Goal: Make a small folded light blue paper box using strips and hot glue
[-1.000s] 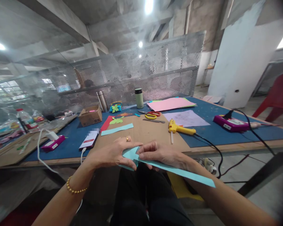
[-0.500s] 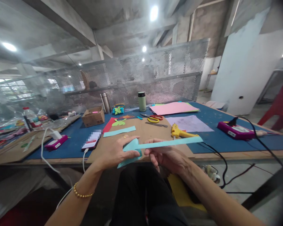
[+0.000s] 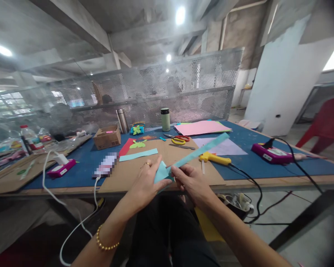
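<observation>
A long light blue paper strip (image 3: pixel 196 152) is held between both hands just in front of the table's near edge. My left hand (image 3: pixel 146 182), with a ring and a gold bead bracelet, pinches its folded lower end. My right hand (image 3: pixel 189 181) grips the strip right beside it, fingers closed. The strip's free end slants up and to the right over the yellow glue gun (image 3: pixel 213 158). Beneath the hands lies a brown cardboard sheet (image 3: pixel 133 170) on the blue table mat (image 3: pixel 253 157).
On the table: another light blue strip (image 3: pixel 138 154), red-and-yellow scissors (image 3: pixel 178 139), pink paper sheets (image 3: pixel 202 127), a green flask (image 3: pixel 164 119), a steel flask (image 3: pixel 122 120), a cardboard box (image 3: pixel 107 136), a phone (image 3: pixel 105 165), a purple power strip (image 3: pixel 272 152) with black cable. Red chair (image 3: pixel 327 124) at right.
The strip's free end swung from low right, pointing down past my right forearm, up to a steep slant over the glue gun. Both hands shifted slightly forward toward the table.
</observation>
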`<state>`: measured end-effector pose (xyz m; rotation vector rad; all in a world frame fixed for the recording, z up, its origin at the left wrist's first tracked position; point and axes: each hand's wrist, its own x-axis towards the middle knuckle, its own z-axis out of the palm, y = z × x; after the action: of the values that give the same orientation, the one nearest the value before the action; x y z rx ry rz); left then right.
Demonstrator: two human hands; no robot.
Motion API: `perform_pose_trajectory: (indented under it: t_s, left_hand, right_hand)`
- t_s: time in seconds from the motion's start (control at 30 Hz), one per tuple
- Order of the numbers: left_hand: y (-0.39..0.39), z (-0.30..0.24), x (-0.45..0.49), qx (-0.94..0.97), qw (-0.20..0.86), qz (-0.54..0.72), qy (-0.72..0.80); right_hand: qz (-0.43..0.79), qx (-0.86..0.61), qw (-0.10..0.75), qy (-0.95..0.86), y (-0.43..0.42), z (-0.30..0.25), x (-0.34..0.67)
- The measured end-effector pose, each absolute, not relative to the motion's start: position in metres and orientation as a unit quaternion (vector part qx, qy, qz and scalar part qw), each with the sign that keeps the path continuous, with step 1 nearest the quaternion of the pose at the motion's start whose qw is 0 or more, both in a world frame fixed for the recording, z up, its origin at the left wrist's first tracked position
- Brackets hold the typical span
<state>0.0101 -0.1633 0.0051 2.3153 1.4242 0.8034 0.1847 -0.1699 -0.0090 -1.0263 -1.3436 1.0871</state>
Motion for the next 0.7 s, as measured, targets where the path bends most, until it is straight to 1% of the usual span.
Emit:
perform_pose_trajectory:
  t_s: [0.23, 0.47, 0.7]
  left_hand:
    - [-0.166, 0.003, 0.020, 0.799, 0.125, 0.276, 0.520]
    - [-0.167, 0.005, 0.022, 0.792, 0.121, 0.269, 0.534]
    - [-0.167, 0.001, 0.030, 0.788, 0.056, 0.265, 0.553]
  right_hand:
    - [0.422, -0.442, 0.540, -0.579, -0.168, -0.010, 0.188]
    - [0.410, -0.421, 0.551, -0.592, -0.168, -0.012, 0.187]
    - [0.403, -0.445, 0.540, -0.590, -0.166, -0.012, 0.184]
